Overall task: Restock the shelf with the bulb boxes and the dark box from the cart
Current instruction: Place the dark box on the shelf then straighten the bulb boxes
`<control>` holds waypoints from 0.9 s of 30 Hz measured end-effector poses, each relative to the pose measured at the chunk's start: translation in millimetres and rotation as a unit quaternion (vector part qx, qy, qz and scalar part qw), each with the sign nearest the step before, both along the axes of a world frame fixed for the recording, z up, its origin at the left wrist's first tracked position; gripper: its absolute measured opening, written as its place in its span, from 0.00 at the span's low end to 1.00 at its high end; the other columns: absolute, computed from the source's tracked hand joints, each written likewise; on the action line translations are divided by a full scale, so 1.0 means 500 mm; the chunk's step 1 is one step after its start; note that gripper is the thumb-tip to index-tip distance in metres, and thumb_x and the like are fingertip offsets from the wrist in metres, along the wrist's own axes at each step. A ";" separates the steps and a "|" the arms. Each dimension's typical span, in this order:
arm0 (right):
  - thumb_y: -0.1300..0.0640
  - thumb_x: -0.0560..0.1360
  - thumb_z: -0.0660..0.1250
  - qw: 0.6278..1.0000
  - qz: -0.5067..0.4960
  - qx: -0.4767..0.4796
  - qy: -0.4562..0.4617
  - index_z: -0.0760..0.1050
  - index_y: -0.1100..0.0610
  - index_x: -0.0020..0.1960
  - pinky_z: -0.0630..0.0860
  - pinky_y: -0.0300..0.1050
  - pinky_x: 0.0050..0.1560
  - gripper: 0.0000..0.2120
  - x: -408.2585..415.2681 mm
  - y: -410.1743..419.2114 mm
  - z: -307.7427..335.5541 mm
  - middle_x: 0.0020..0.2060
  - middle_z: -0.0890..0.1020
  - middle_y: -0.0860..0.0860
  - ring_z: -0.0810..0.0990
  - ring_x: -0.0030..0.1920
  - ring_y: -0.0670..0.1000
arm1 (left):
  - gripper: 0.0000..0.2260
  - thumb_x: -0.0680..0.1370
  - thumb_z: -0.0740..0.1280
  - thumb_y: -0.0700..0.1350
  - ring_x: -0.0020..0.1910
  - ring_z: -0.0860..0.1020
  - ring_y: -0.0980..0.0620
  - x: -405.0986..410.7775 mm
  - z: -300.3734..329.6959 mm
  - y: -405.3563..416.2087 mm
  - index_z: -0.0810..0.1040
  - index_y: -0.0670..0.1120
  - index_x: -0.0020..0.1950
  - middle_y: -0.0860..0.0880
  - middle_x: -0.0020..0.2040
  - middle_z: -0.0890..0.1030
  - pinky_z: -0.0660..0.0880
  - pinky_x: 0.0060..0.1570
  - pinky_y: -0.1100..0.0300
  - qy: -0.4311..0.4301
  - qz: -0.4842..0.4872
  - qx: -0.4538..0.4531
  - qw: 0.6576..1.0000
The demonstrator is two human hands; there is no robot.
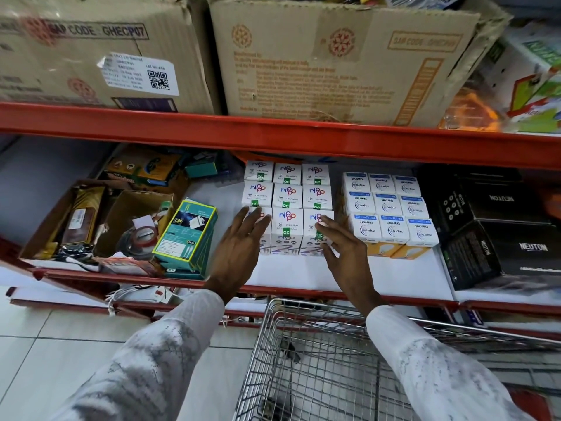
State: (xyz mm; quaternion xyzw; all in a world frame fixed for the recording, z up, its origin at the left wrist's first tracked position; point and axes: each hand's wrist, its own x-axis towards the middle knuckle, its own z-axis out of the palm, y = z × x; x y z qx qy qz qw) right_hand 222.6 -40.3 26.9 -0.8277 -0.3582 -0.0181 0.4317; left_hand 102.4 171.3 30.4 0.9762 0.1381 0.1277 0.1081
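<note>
White Nippo bulb boxes (287, 202) stand in a three-by-three block on the white shelf (291, 275). My left hand (239, 247) lies flat against the front left box, fingers spread. My right hand (340, 241) rests with spread fingers on the front right box. Neither hand grips anything. To the right stands a second block of white and blue Wipro bulb boxes (390, 208). Dark Neuton boxes (498, 238) are stacked at the far right of the shelf. The wire cart (318, 360) stands below, in front of me, and its basket looks bare.
A teal charger box (186, 235) leans left of the Nippo block. Open cardboard trays with tape and packets (91, 220) fill the shelf's left. Two big cartons (334, 62) sit on the red shelf above. Tiled floor lies at lower left.
</note>
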 end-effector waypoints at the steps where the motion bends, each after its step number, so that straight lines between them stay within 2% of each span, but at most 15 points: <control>1: 0.70 0.75 0.68 1.000 0.002 0.007 0.005 0.78 0.56 0.66 0.74 0.51 0.69 0.22 0.000 0.000 -0.001 0.68 0.77 0.51 0.74 0.70 0.46 | 0.31 0.74 0.68 0.33 0.77 0.61 0.42 0.000 -0.001 0.001 0.65 0.49 0.74 0.45 0.75 0.68 0.70 0.70 0.44 -0.002 0.000 -0.002 1.000; 8: 0.70 0.75 0.68 1.000 0.016 0.011 0.011 0.77 0.56 0.67 0.78 0.54 0.64 0.22 0.003 -0.004 -0.004 0.70 0.75 0.50 0.72 0.71 0.46 | 0.31 0.74 0.68 0.34 0.77 0.60 0.42 0.002 -0.003 0.001 0.65 0.49 0.74 0.45 0.75 0.69 0.69 0.70 0.44 -0.005 0.003 -0.003 1.000; 18: 0.71 0.74 0.69 1.000 -0.001 -0.028 -0.013 0.72 0.52 0.71 0.72 0.48 0.70 0.29 -0.007 -0.008 0.000 0.74 0.69 0.50 0.69 0.72 0.44 | 0.30 0.74 0.69 0.36 0.77 0.59 0.41 0.000 0.000 -0.002 0.66 0.49 0.74 0.45 0.76 0.67 0.69 0.70 0.41 0.002 0.009 -0.010 1.000; 20: 0.72 0.73 0.69 1.000 -0.002 -0.030 -0.007 0.72 0.53 0.71 0.75 0.50 0.68 0.30 -0.007 -0.008 -0.001 0.75 0.69 0.50 0.69 0.71 0.43 | 0.30 0.74 0.69 0.35 0.77 0.59 0.41 -0.003 -0.001 -0.002 0.66 0.49 0.74 0.46 0.76 0.67 0.69 0.70 0.41 0.005 0.011 -0.008 1.000; 27: 0.74 0.74 0.66 1.000 -0.001 -0.006 0.016 0.74 0.56 0.70 0.78 0.57 0.64 0.27 -0.009 0.004 -0.008 0.74 0.70 0.52 0.70 0.73 0.51 | 0.32 0.74 0.68 0.33 0.78 0.57 0.42 -0.003 -0.008 0.002 0.64 0.50 0.75 0.46 0.77 0.66 0.69 0.70 0.42 0.004 0.008 0.000 1.000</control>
